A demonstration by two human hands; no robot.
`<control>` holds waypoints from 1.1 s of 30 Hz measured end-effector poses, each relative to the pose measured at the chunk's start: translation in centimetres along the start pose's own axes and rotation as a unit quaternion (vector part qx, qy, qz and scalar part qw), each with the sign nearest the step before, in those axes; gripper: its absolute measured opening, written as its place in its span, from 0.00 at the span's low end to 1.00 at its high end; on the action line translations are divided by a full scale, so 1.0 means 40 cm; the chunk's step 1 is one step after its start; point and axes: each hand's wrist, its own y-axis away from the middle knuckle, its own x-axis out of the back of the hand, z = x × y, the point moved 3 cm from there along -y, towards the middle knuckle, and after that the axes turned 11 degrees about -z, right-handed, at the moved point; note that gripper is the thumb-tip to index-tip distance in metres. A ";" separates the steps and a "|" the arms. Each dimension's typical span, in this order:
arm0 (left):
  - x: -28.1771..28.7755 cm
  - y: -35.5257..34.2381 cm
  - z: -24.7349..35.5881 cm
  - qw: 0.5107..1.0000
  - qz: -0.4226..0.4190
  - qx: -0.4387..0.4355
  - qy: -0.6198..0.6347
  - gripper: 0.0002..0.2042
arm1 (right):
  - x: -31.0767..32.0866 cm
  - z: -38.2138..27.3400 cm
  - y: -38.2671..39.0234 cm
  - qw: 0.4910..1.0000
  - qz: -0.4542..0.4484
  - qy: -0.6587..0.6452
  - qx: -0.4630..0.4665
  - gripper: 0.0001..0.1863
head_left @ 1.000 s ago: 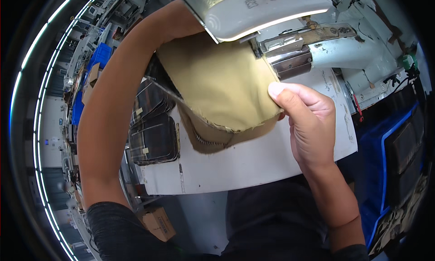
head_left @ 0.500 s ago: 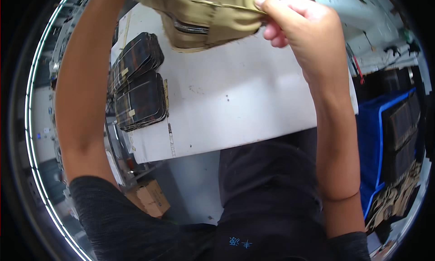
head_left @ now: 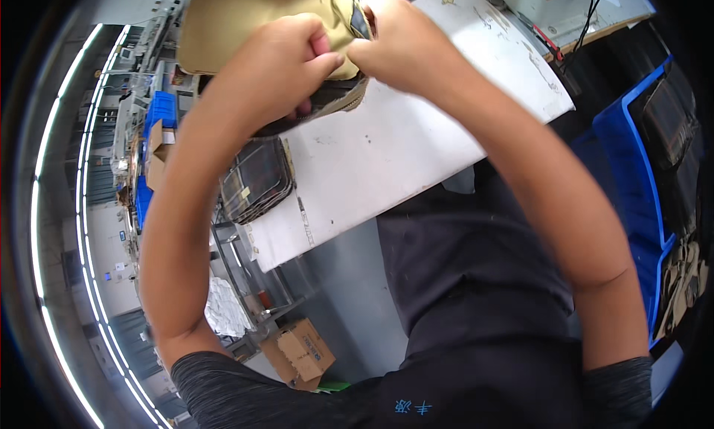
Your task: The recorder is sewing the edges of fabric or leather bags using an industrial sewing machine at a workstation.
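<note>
A khaki fabric bag piece (head_left: pixel 227 23) fills the top of the view, with a dark opening and a zipper along its lower edge. My left hand (head_left: pixel 290 68) is closed on it, fingers curled into the lower part and thumb pressed near the forefinger. My right hand (head_left: pixel 394 46) grips the bag's right edge beside the left one, its fingertips partly hidden by the hand itself. Below the bag, stacked dark plaid rectangular pieces (head_left: pixel 256 180) lie at the left of the white worktable (head_left: pixel 394 154).
Machine parts (head_left: pixel 554 12), dark cables and a red-handled tool (head_left: pixel 543 42) are at the upper right. A blue-edged bin (head_left: pixel 628 165) with dark pieces stands at the right. A cardboard box (head_left: pixel 297 351) is below the table; shelving with blue crates (head_left: pixel 160 109) lines the left.
The bag moved back from under the machine head and to the left. My left hand came into view on it; my right hand turned inward, closer to the left. The view shifted.
</note>
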 end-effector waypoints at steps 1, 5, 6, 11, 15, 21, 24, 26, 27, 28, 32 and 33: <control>-0.009 -0.019 -0.022 1.000 0.010 0.004 -0.006 0.14 | -0.024 0.019 0.019 0.994 0.017 -0.104 -0.002 0.11; -0.022 -0.084 -0.034 0.914 0.285 -0.234 -0.172 0.20 | -0.047 0.056 0.035 0.903 0.032 -0.428 -0.023 0.15; -0.020 -0.099 -0.038 0.929 0.271 -0.213 -0.138 0.20 | -0.037 0.061 0.038 0.903 0.035 -0.429 -0.017 0.15; -0.008 -0.108 -0.033 0.897 0.296 -0.251 -0.213 0.11 | -0.029 0.046 0.038 0.866 -0.007 -0.499 -0.028 0.13; -0.035 -0.096 0.000 0.917 0.312 -0.216 -0.125 0.08 | -0.029 0.053 0.043 0.873 0.014 -0.484 -0.049 0.14; -0.057 -0.109 0.022 0.873 0.394 -0.136 -0.253 0.07 | -0.055 0.041 0.054 0.857 0.043 -0.508 -0.074 0.20; -0.066 -0.085 0.031 0.872 0.402 -0.129 -0.247 0.07 | -0.063 0.022 0.062 0.848 0.075 -0.520 -0.067 0.21; -0.063 -0.074 0.032 0.868 0.410 -0.131 -0.248 0.07 | -0.076 0.019 0.067 0.847 0.077 -0.523 -0.062 0.22; -0.065 -0.074 0.036 0.861 0.415 -0.134 -0.261 0.07 | -0.083 0.019 0.071 0.847 0.082 -0.522 -0.059 0.23; -0.066 -0.074 0.039 0.854 0.420 -0.137 -0.275 0.07 | -0.089 0.016 0.073 0.846 0.079 -0.525 -0.057 0.23; -0.074 -0.081 0.013 0.889 0.417 -0.152 -0.113 0.05 | -0.108 0.015 0.075 0.858 0.097 -0.503 -0.046 0.24; -0.080 -0.088 0.005 0.890 0.415 -0.154 -0.113 0.05 | -0.109 0.018 0.073 0.859 0.097 -0.501 -0.042 0.24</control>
